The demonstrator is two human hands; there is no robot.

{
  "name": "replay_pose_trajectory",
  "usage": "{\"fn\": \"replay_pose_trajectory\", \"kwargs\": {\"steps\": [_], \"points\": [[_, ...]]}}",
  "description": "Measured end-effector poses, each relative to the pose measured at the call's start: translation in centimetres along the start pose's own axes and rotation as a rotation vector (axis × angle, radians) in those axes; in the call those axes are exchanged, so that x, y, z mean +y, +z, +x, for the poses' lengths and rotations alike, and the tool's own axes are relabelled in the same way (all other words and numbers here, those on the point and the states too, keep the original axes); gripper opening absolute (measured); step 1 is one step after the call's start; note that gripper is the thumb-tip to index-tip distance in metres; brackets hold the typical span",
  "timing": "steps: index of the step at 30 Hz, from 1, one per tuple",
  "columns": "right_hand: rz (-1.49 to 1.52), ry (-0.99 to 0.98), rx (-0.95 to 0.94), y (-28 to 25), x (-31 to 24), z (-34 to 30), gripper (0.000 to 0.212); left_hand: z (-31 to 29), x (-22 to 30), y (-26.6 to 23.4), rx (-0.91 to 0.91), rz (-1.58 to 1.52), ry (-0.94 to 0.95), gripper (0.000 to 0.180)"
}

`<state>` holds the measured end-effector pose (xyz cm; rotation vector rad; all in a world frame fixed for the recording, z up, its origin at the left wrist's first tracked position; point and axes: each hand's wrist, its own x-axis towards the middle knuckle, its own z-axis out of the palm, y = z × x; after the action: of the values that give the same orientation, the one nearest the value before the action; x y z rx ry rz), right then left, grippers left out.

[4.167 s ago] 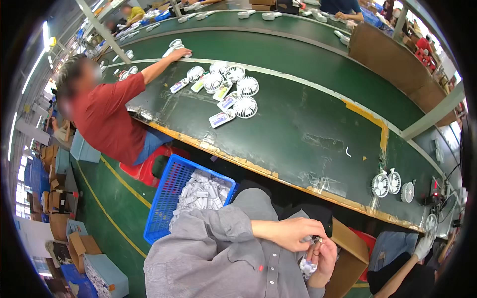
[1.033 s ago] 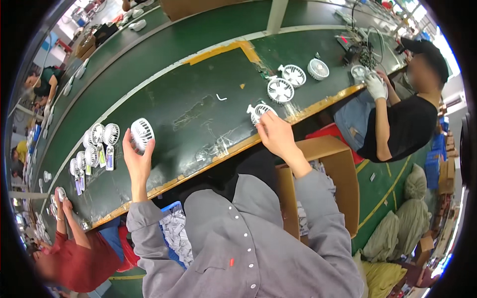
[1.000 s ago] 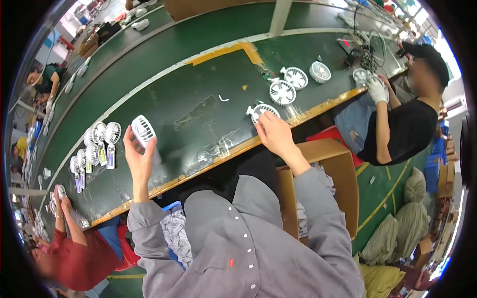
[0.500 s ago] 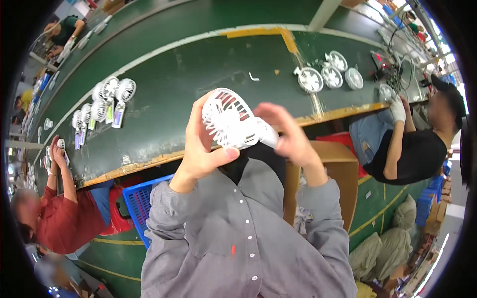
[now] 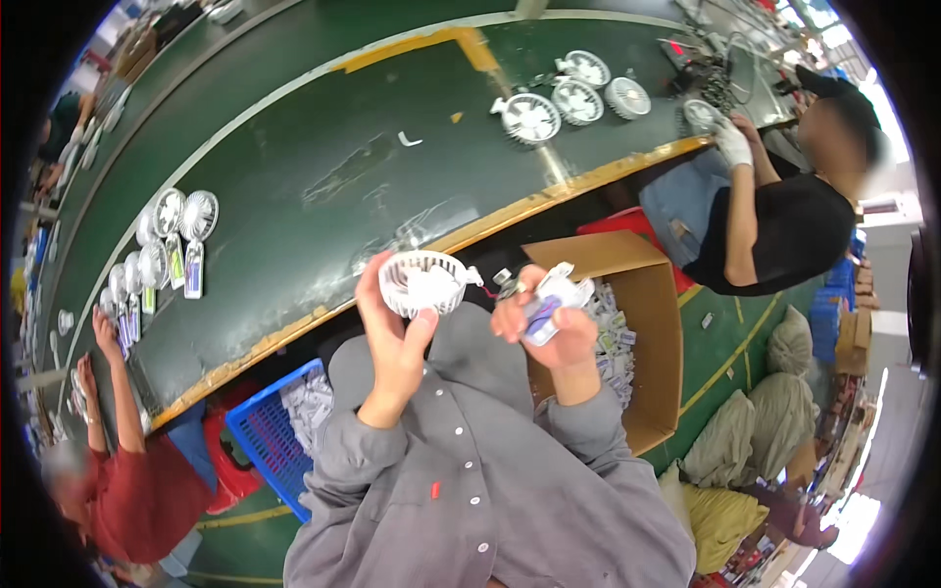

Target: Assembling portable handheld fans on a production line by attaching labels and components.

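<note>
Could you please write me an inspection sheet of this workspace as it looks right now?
Surface: long dark green conveyor table with a yellow edge.
Job's things: left hand holds a small white fan; right hand holds a small plastic packet.
Clutter: more white fans on the belt; cardboard box of packets; blue crate.
Hands: both shut on their things.
Cables: a tangle by the seated co-worker, unclear.
Surroundings: another co-worker in red; sacks on the floor.

I sit at a factory assembly line: a long green conveyor belt carries rows of white fans, with co-workers seated alongside.
</note>
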<state>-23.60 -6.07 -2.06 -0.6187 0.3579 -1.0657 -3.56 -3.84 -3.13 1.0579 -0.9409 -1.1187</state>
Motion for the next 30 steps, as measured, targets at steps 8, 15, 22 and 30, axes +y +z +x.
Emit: {"fn": "replay_pose_trajectory", "kwargs": {"steps": [8,15,22,30], "points": [[0.044,0.086,-0.241,1.6,0.5,-2.5,0.058,0.5,5.5,3.3,-0.519,0.283,0.312,0.018],[0.022,0.212,-0.097,0.3,1.6,-3.5,0.028,0.7,4.2,2.0,-0.856,0.271,-0.031,0.034],[-0.249,0.241,0.038,0.8,2.2,-4.2,0.013,0.7,6.5,3.4,-0.929,0.548,0.071,0.019],[-0.453,0.08,0.102,2.3,2.5,-5.1,0.014,-0.5,5.3,3.2,-0.82,0.768,0.722,0.022]]}}
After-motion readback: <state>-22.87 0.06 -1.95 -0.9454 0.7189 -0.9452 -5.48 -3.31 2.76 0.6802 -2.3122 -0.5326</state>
